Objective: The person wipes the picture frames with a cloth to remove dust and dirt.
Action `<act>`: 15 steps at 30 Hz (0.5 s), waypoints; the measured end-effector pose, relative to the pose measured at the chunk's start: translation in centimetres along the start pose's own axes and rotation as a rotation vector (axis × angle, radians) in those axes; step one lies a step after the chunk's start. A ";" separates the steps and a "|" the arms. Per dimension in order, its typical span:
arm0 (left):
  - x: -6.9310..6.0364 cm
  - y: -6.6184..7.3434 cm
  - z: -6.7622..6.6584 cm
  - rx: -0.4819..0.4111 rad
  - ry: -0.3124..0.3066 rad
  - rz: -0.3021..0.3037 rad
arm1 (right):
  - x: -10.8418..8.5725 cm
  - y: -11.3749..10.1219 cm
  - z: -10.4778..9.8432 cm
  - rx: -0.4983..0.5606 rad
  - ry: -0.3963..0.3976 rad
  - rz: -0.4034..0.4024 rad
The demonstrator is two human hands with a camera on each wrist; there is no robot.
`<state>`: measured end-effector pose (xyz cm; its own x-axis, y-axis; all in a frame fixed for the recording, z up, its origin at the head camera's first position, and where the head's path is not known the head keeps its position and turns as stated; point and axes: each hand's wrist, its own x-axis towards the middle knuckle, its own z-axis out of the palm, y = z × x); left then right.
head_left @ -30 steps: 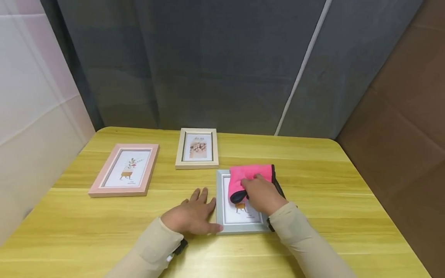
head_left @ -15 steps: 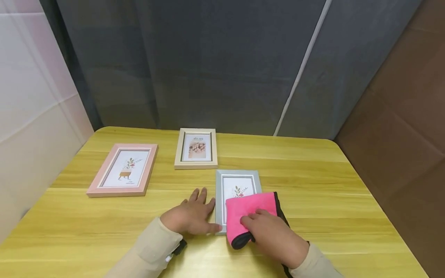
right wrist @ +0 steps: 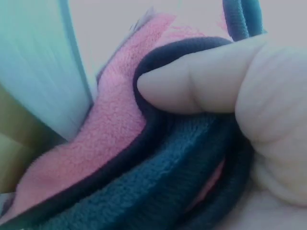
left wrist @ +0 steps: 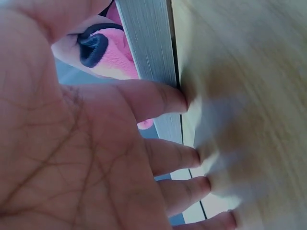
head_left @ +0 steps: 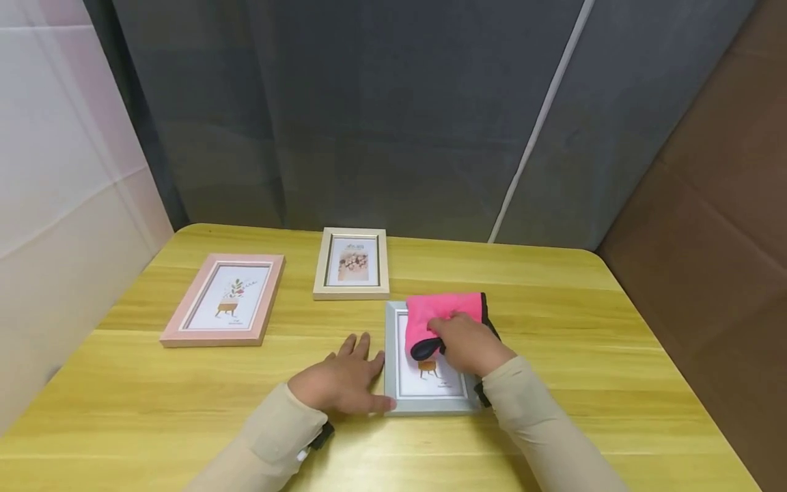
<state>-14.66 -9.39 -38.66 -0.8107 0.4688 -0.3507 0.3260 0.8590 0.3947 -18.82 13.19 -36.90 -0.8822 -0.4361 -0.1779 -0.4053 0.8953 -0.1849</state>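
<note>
A grey-blue picture frame lies flat on the table, its printed picture partly covered by a folded pink cloth with black edging. My right hand grips the cloth and presses it on the upper part of the frame. In the right wrist view the thumb pinches the cloth's dark edge. Spread beside the frame's left side, my left hand touches the lower left corner with its thumb. Its straight fingers reach down to the tabletop along the frame's side in the left wrist view.
A pink picture frame lies at the left of the wooden table. A cream picture frame lies near the back edge. A dark grey curtain hangs behind, with a white panel on the left and a brown one on the right.
The right hand slid the cloth down to the frame's lower right half a second ago, and now it is back at the upper part. The left hand has stayed in place.
</note>
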 end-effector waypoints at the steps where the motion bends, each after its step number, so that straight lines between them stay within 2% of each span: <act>1: 0.0 0.0 0.0 -0.002 0.001 0.000 | -0.3 0.0 -0.1 0.015 -0.009 -0.001; 4: 0.0 0.1 -0.1 -0.011 0.002 -0.001 | -2.3 -0.3 -0.3 0.042 -0.023 -0.054; 10: 0.0 0.2 0.0 -0.002 -0.010 -0.015 | -8.0 -1.4 -0.1 -0.027 -0.021 -0.271; 13: 0.0 0.2 0.1 0.007 -0.008 -0.019 | -9.0 -1.9 0.5 -0.087 0.000 -0.296; 15: 0.0 0.2 0.1 0.006 -0.002 -0.016 | -8.6 -2.0 1.0 -0.116 0.022 -0.268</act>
<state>-14.52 -9.22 -38.68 -0.8148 0.4554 -0.3589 0.3157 0.8676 0.3842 -10.25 15.09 -35.94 -0.7441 -0.6577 -0.1167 -0.6484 0.7532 -0.1106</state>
